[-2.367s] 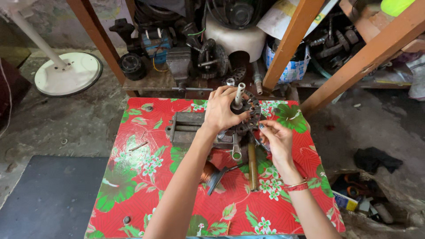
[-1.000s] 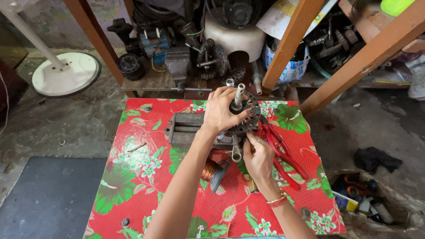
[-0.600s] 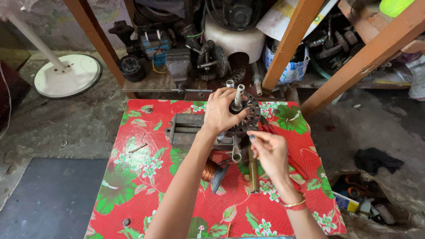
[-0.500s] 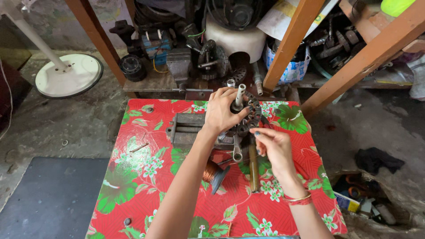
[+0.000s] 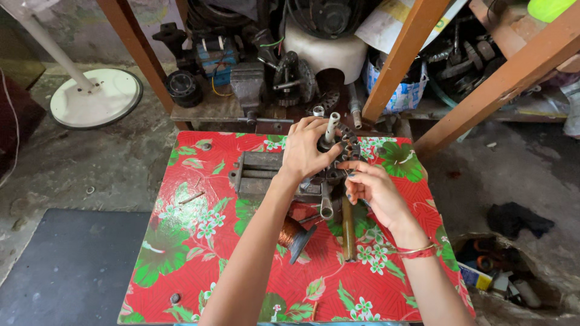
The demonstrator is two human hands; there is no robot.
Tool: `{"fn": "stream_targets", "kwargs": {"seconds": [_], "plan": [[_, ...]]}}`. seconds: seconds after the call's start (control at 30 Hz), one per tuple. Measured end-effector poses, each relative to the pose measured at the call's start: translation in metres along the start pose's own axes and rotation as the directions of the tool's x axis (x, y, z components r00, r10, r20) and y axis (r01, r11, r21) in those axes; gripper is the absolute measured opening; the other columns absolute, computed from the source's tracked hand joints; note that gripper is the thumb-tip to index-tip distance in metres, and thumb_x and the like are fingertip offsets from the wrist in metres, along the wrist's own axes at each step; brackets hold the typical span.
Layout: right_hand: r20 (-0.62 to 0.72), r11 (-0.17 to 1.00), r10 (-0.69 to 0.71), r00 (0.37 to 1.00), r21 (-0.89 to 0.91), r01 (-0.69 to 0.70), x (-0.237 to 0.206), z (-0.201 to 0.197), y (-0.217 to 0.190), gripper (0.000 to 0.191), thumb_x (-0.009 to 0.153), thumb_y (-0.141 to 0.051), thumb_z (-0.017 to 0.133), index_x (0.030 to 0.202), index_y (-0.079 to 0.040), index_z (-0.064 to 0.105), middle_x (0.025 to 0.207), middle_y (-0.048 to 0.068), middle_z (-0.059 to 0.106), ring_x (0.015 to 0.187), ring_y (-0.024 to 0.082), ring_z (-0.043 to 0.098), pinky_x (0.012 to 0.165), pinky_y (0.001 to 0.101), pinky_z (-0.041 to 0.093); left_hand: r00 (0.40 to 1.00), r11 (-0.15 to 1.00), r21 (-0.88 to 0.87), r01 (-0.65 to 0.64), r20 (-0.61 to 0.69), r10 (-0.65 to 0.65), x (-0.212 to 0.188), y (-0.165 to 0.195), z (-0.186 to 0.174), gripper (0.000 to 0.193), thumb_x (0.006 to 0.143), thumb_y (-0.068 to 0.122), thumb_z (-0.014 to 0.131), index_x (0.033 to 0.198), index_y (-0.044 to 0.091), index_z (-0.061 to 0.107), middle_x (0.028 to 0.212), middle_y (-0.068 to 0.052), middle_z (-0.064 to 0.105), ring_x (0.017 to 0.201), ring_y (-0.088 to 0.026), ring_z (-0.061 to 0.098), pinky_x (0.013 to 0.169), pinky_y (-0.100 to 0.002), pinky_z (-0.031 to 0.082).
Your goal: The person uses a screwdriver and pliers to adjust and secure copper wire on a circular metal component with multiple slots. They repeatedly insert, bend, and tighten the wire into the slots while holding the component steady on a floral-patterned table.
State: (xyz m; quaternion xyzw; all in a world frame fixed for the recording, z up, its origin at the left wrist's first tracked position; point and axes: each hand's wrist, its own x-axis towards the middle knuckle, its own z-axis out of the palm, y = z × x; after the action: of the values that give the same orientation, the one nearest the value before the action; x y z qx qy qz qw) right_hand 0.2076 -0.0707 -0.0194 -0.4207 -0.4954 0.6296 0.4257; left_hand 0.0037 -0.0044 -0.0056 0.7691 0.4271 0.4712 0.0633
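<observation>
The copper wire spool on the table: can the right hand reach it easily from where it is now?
Probably yes. The copper wire spool lies uncovered on the table, below and left of the right hand. The left forearm crosses just beside it, so the reach might brush that arm.

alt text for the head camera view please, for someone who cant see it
Seen from above, a person's left hand grips a dark round slotted metal motor core on a red floral tablecloth, while the right hand touches the core's edge. A spool of copper wire lies nearby, with cluttered machine parts behind.
</observation>
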Motion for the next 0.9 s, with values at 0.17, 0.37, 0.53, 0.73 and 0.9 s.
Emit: {"fn": "stream_targets", "kwargs": {"seconds": [0.17, 0.37, 0.53, 0.73, 0.9], "plan": [[0.148, 0.874, 0.071, 0.986, 0.467, -0.134, 0.014, -0.024, -0.002, 0.042, 0.094, -0.014, 0.05, 0.125, 0.012, 0.06, 0.095, 0.012, 0.07, 0.077, 0.018, 0.064, 0.075, 0.0311, 0.054, 0.995, 0.998, 0.029, -0.054, 0.084, 0.051, 0.001, 0.002, -0.007, 0.048, 0.065, 0.04, 0.076, 0.108, 0.016, 0.074, 0.123, -0.005, 0.068, 0.125, -0.031, 0.056, 0.108, -0.048, 0.041], [0.162, 0.876, 0.092, 0.983, 0.457, -0.157, 0.021, -0.035, -0.019, 0.047, 0.097, -0.019, 0.049, 0.125, 0.017, 0.061, 0.104, 0.017, 0.072, 0.085, 0.023, 0.067, 0.083, 0.0371, 0.055, 0.984, 0.99, 0.086, -0.115, 0.143, 0.102, 0.002, 0.006, -0.015, 0.064, 0.058, 0.045, 0.081, 0.113, 0.015, 0.07, 0.123, -0.01, 0.064, 0.125, -0.035, 0.054, 0.107, -0.05, 0.04], [0.116, 0.854, 0.146, 0.982, 0.486, -0.185, 0.019, -0.035, -0.04, 0.046, 0.098, -0.024, 0.048, 0.117, 0.015, 0.062, 0.112, 0.022, 0.072, 0.094, 0.026, 0.07, 0.092, 0.0408, 0.054, 0.987, 0.991, 0.078, -0.108, 0.13, 0.098, 0.001, 0.005, -0.013, 0.066, 0.058, 0.047, 0.084, 0.114, 0.015, 0.069, 0.126, -0.01, 0.063, 0.126, -0.036, 0.052, 0.107, -0.051, 0.039], [0.121, 0.865, 0.131, 0.984, 0.472, -0.173, 0.018, -0.054, -0.035, 0.037, 0.093, -0.023, 0.053, 0.105, 0.01, 0.065, 0.1, 0.019, 0.073, 0.088, 0.026, 0.072, 0.096, 0.0515, 0.058, 0.987, 0.992, 0.08, -0.096, 0.133, 0.085, -0.001, 0.003, -0.01, 0.064, 0.062, 0.048, 0.084, 0.115, 0.016, 0.07, 0.13, -0.009, 0.062, 0.128, -0.035, 0.051, 0.108, -0.051, 0.038], [0.077, 0.973, 0.052, 0.996, 0.22, -0.068, 0.036, -0.074, -0.003, 0.019, 0.103, -0.008, 0.066, 0.111, 0.009, 0.07, 0.082, 0.004, 0.062, 0.07, 0.008, 0.058, 0.059, 0.0248, 0.045, 0.987, 0.992, 0.088, -0.094, 0.135, 0.082, 0.0, 0.002, -0.009, 0.061, 0.063, 0.048, 0.084, 0.114, 0.016, 0.07, 0.131, -0.009, 0.062, 0.129, -0.035, 0.051, 0.108, -0.051, 0.037]]}}
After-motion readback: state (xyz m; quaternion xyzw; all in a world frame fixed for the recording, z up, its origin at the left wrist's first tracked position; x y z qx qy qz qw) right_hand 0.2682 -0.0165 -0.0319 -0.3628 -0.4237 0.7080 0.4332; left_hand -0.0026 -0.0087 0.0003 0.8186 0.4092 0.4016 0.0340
